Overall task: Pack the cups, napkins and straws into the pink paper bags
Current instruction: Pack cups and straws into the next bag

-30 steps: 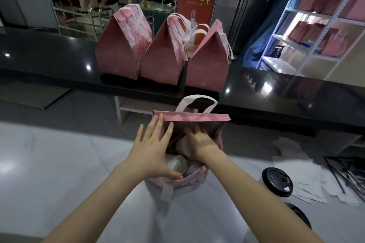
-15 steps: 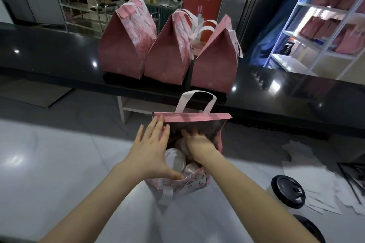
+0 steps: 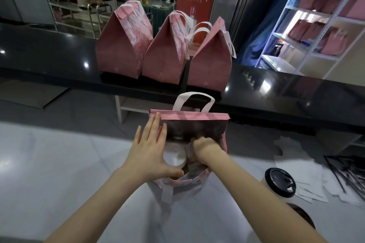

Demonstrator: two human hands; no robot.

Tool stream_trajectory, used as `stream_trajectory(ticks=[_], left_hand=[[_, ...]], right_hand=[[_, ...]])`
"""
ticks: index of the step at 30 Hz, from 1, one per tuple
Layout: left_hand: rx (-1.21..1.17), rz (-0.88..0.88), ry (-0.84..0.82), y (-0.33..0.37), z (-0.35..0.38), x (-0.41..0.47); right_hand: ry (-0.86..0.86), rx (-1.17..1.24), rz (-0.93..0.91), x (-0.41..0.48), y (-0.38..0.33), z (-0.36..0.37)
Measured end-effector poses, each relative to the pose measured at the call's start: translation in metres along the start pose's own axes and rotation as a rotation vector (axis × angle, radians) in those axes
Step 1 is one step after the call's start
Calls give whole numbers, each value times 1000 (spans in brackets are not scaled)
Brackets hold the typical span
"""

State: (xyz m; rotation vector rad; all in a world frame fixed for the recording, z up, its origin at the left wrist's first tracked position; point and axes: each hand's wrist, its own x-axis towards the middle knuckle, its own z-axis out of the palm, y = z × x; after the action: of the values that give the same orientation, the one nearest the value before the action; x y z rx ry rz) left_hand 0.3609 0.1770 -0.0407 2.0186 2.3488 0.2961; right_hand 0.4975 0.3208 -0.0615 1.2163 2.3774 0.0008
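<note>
Head view: one white-handled pink paper bag (image 3: 197, 119), open and upright; my left hand (image 3: 150, 156), fingers straight and apart, braces its left wall, with a pale dome-lidded cup (image 3: 174, 157) between my two sets of fingers. My right hand (image 3: 203, 148) sits inside, fingers curled under, clamped on what I cannot tell. Risk: a hard shove there could tip the cup or tear the rim.

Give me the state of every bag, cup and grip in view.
Near bag: open, upright.
Three far bags: shut, tops folded, upright on the counter.
White-lidded cup: lidded, upright in the near bag.
Black-lidded cup: lidded, upright on the table, outside the bag.
Left grip: fingers straight, resting on the bag's left side.
Right grip: down in the bag, fingers curled; what it holds is hidden.
</note>
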Motion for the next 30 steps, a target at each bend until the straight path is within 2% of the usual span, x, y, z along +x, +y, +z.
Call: stream_trajectory(ticks=[4, 6, 9, 13, 16, 19, 21, 24, 30], left_hand=[[-74, 35, -8, -7, -4, 0], [-185, 65, -28, -15, -11, 1], [-367, 106, -74, -26, -22, 1], [-396, 249, -130, -39, -23, -1], [-238, 392, 112, -41, -13, 0], [-141, 362, 294, -37, -6, 2], [-103, 292, 359, -32, -3, 0], [-97, 229, 409, -22, 0, -8], [-219, 133, 480, -2, 1, -14]], right_hand=[[-66, 123, 50, -5, 0, -7], [37, 187, 33, -24, 3, -15], [274, 169, -91, -66, 17, -28], [394, 129, -121, -116, 43, -34], [416, 44, -97, -134, 60, -19], [600, -31, -28, -128, 62, 2], [731, -35, 56, -120, 61, 8], [809, 32, 106, -111, 57, 5], [938, 266, -21, -118, 55, 12]])
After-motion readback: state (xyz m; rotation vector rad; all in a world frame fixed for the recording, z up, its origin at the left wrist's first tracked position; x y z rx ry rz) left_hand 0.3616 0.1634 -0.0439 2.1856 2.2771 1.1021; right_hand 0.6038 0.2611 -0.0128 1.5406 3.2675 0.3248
